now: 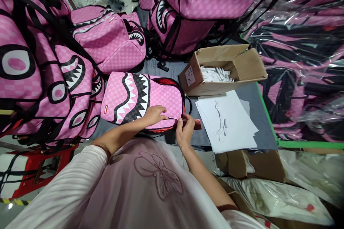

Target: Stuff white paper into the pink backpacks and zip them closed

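Observation:
A pink checkered backpack with a black-and-white shark-mouth print lies flat before me, its top to the right. Its zip is partly undone along the right end, where red lining shows. My left hand rests open on the front panel, fingers stretched toward the zip edge. At the lower right corner of the bag, my right hand is closed on the bag's edge, thumb and fingers together. A shiny red tag sticks out just right of that hand. Whether the fingers also hold the tag or a zip pull is hidden.
An open cardboard box of small white packets stands behind white paper sheets with paper scraps on top. Pink backpacks crowd the left and back. Plastic-wrapped bags are stacked at right. A red stool stands lower left.

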Available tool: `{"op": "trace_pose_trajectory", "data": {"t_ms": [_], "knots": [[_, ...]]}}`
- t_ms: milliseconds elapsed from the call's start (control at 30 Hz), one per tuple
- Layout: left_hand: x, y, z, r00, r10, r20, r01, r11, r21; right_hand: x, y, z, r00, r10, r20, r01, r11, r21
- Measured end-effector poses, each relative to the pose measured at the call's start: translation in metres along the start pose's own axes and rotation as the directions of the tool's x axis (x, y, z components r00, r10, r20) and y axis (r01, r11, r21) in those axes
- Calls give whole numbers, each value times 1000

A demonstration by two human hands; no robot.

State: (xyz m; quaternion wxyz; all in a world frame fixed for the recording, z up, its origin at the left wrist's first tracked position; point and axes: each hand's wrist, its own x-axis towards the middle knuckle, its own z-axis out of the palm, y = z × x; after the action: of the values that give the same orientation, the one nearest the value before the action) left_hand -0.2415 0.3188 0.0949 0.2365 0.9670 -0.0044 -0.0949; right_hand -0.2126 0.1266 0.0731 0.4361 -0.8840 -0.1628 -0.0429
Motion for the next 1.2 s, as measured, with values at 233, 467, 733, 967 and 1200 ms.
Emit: {"op": "trace_pose_trajectory", "data": {"t_ms": [233, 467, 733, 967, 1200], "knots": [[-55, -42, -37, 1000, 12, 29, -14, 998, 56, -57, -20, 3, 752, -48, 658, 16, 998, 54], [-102, -59, -27, 999, 6, 52, -15, 981, 192, -71, -40, 35, 553, 171, 816, -580, 781, 230], [-102, -68, -14, 1000, 0, -13, 2, 985, 173, -92, -44, 77, 340, 320, 885, -894, 400, 199], [-108, -69, -12, 998, 23, -52, -14, 987, 158, -95, -53, 102, 376, 360, 854, -877, 436, 203], [-109, -78, -5, 989, 62, -133, -43, 989, 142, -94, -62, 82, 615, 316, 723, -617, 763, 191]]}}
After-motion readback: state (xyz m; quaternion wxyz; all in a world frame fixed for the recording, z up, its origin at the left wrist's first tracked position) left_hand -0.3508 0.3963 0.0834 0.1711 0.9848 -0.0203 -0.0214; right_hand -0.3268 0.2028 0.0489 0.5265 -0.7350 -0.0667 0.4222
